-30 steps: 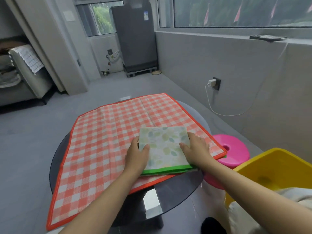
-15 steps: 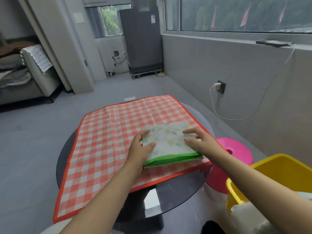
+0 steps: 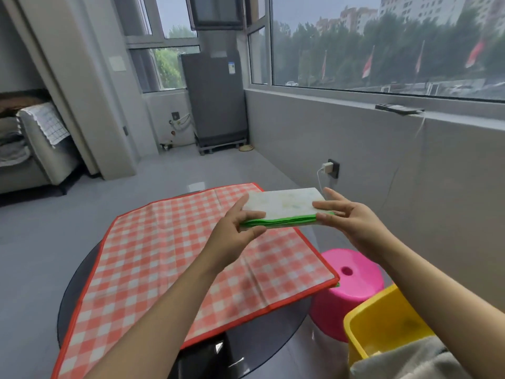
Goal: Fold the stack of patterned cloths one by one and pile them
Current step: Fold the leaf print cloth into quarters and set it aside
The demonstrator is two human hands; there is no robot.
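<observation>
Holding the folded leaf-print cloth (image 3: 281,205) mid-frame above the checked cloth (image 3: 175,258) on the tabletop (image 3: 262,348), I see the left hand (image 3: 232,231) and right hand (image 3: 352,217) each pinching an end. With grips this shallow, I judge the green-edged layers could slip and fan open.

The yellow bin (image 3: 382,328) is cut off at the lower right edge.

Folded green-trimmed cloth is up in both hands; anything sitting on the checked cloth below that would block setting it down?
Nothing visible. The left hand and right hand hold the folded cloth above the red checked cloth, whose visible surface lies flat and bare on the round table.
</observation>
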